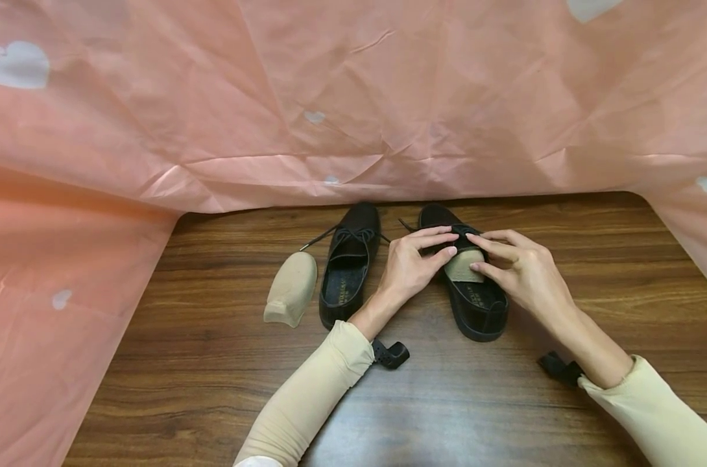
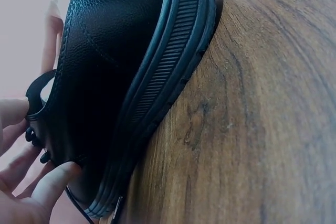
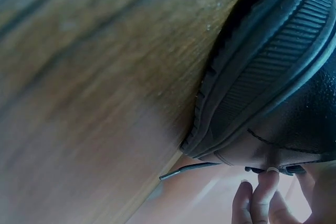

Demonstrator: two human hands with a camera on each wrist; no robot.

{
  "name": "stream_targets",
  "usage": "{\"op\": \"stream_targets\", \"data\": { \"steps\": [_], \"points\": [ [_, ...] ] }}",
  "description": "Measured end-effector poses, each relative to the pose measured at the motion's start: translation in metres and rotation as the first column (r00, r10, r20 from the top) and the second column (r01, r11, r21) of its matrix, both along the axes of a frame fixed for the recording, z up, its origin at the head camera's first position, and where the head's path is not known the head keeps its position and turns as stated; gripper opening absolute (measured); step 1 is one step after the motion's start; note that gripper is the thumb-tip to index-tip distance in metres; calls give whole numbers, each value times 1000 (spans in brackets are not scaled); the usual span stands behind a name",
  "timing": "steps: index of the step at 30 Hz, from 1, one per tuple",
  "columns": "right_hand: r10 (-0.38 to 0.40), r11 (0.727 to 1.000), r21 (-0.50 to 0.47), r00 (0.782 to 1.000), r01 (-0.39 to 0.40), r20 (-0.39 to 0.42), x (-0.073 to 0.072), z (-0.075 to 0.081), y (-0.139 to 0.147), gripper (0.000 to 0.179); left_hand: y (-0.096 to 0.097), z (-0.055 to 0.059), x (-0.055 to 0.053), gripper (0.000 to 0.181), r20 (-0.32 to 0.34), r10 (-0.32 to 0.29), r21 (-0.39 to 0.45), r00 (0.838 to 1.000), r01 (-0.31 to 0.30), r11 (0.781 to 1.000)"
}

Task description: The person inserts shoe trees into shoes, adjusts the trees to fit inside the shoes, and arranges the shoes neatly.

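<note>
A black lace-up shoe [image 1: 479, 314] stands on the wooden surface between my two hands. A beige moulded shoe insert [image 1: 463, 267] sits in its opening, the front end hidden under the tongue and laces. My left hand [image 1: 410, 263] holds the shoe's upper from the left, fingertips at the lacing; in the left wrist view its fingers [image 2: 52, 182] lie along the side and the tongue's edge. From the right, my right hand [image 1: 519, 266] grips the upper near the laces, with its thumb at the insert. The right wrist view shows fingertips [image 3: 268, 192] by the eyelets.
To the left is a second black shoe [image 1: 344, 285], its laces tied and inside bare to the insole. Beside it lies another beige insert [image 1: 292, 292]. A pink sheet [image 1: 353, 97] with pale hearts hangs behind the wooden surface [image 1: 202, 337] and along its sides.
</note>
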State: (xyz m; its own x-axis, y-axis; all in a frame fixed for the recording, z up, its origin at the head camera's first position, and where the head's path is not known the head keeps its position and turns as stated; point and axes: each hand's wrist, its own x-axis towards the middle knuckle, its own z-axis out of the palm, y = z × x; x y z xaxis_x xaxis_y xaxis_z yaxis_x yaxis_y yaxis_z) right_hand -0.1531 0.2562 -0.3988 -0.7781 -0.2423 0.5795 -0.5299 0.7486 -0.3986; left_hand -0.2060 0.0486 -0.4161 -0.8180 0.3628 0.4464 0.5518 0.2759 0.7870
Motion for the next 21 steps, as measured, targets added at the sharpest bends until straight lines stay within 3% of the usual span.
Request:
{"op": "stream_targets", "data": {
  "steps": [13,18,21],
  "points": [
    [-29,999,21,1000,29,-12,1,-3,1,54,3,-4,4,26,28,-31,12,999,30,999],
    [-11,1000,25,1000,12,-20,-1,-3,0,55,1,-4,9,29,61,-27,47,998,24,999],
    [-11,999,33,1000,12,-12,-1,-3,-2,58,-1,-6,13,33,51,-2,18,999,1,1000]
  ]
}}
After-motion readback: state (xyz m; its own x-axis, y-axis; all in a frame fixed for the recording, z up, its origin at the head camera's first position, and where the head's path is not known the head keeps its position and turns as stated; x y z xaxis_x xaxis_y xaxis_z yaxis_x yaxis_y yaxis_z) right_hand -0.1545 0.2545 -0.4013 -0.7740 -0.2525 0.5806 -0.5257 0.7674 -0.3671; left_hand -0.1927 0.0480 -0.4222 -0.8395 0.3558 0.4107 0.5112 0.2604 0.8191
